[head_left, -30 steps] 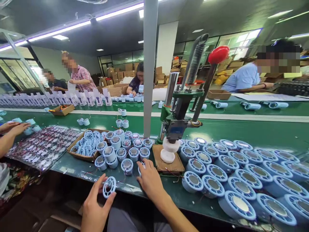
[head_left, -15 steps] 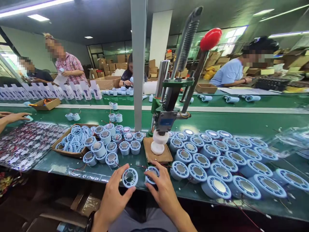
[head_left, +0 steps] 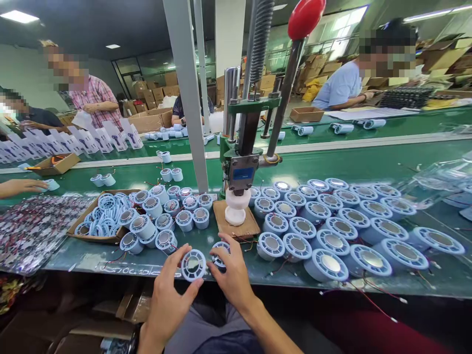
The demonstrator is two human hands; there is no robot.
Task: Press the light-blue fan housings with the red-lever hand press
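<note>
My left hand (head_left: 171, 287) holds a light-blue slotted ring (head_left: 193, 252) upright between thumb and fingers, its face toward me. Whether its dark centre is open or filled I cannot tell. Just to the right, my right hand (head_left: 232, 275) grips a light-blue round housing (head_left: 220, 254) with a slotted rim, partly hidden behind the fingers. Both hands are close together at the table's front edge. Behind them stands a hand press (head_left: 243, 172) with a red-knobbed lever and a white round pad above a white seat (head_left: 235, 216).
Rows of light-blue housings (head_left: 295, 246) with trailing wires fill the right side. More housings (head_left: 143, 226) stand left, beside a cardboard box (head_left: 94, 239) of loose rings. Circuit boards (head_left: 37, 231) lie far left, near another person's hand (head_left: 25, 187). A grey post (head_left: 188, 93) rises behind.
The camera view has shifted, so the scene sits further left and higher. My hands keep hold of their pieces; the ring's face has turned slightly and my right fingers have shifted around the housing.
</note>
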